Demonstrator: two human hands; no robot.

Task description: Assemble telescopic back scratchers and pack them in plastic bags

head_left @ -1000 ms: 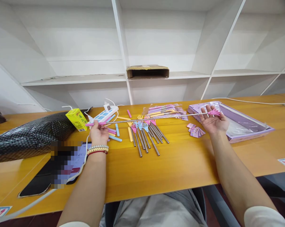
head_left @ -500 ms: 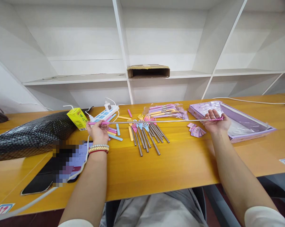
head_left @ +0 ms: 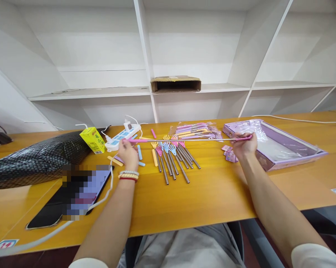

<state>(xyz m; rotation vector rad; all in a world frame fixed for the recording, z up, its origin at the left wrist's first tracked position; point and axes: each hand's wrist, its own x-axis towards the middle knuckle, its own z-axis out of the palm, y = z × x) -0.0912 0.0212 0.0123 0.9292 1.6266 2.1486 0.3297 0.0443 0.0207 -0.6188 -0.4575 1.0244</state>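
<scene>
A telescopic back scratcher (head_left: 190,140) is stretched out level between my hands, its thin metal rod drawn long. My left hand (head_left: 128,154) is closed round the end of its pink handle. At the other end, my right hand (head_left: 244,146) grips the pink claw head, which shows partly above the fingers. Below the rod lies a fan of short back scratchers (head_left: 170,163) with metal tubes and yellow, pink and blue claws. Loose coloured handle sleeves (head_left: 155,158) lie beside them, some partly behind my left hand.
Bagged back scratchers (head_left: 194,131) lie behind the pile. To the right are small purple cards (head_left: 229,154) and a purple box (head_left: 299,160) holding clear plastic. On the left are a power strip (head_left: 116,142), yellow drink carton (head_left: 92,140), black wrapped bundle (head_left: 45,156), phones (head_left: 45,212) and a white cable.
My hands have come closer together, and the extended back scratcher looks shorter. My right hand has turned from palm up with open fingers to closed round the claw end.
</scene>
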